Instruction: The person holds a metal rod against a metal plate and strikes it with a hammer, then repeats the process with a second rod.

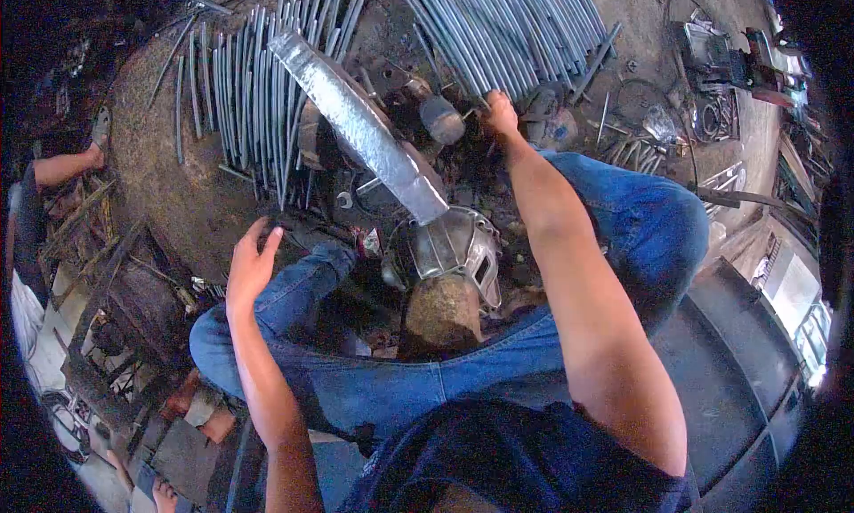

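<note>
My right hand (501, 117) is closed at the far end of my outstretched arm, beside a thick cylindrical head. It seems to grip the handle of a hammer (442, 120), though the handle is mostly hidden. My left hand (253, 268) hovers above my left shin, thumb and fingers apart, holding nothing. Between them lies a long, shiny, slightly bent metal strip (356, 126). Its near end overlaps a ribbed metal housing (445, 246). Closer to me, a rough, stump-like block (442, 313) stands between my legs. An open-end wrench (344, 199) lies left of the strip.
Metal rods (245, 95) lie in rows at the upper left, with another pile of rods (511, 37) at the top. Tools and scrap (658, 121) sit to the right. Another person's foot (100, 135) shows at the left. A dark panel (712, 362) is behind my right side.
</note>
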Demonstrator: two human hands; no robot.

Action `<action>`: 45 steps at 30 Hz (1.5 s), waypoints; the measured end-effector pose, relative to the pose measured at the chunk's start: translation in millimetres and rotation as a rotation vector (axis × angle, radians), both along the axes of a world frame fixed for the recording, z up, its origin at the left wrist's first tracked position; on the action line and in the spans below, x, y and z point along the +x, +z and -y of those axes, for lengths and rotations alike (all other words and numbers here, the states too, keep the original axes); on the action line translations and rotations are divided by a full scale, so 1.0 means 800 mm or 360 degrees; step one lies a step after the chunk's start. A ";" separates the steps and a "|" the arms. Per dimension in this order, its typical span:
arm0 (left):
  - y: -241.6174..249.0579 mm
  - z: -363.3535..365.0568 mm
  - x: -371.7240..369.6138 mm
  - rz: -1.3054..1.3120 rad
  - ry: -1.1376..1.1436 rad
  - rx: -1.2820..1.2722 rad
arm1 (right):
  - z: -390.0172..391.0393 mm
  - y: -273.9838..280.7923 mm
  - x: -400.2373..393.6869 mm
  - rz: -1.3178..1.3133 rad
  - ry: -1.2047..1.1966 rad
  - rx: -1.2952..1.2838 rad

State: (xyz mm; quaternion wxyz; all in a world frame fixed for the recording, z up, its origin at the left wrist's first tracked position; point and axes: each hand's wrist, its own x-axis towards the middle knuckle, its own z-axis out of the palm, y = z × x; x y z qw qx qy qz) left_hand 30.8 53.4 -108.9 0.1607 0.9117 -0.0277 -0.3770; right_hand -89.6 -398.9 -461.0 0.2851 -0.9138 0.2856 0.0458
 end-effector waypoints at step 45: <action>0.009 -0.001 -0.001 0.0169 -0.0026 -0.0143 | 0.056 0.096 0.117 -0.0358 0.0284 0.0177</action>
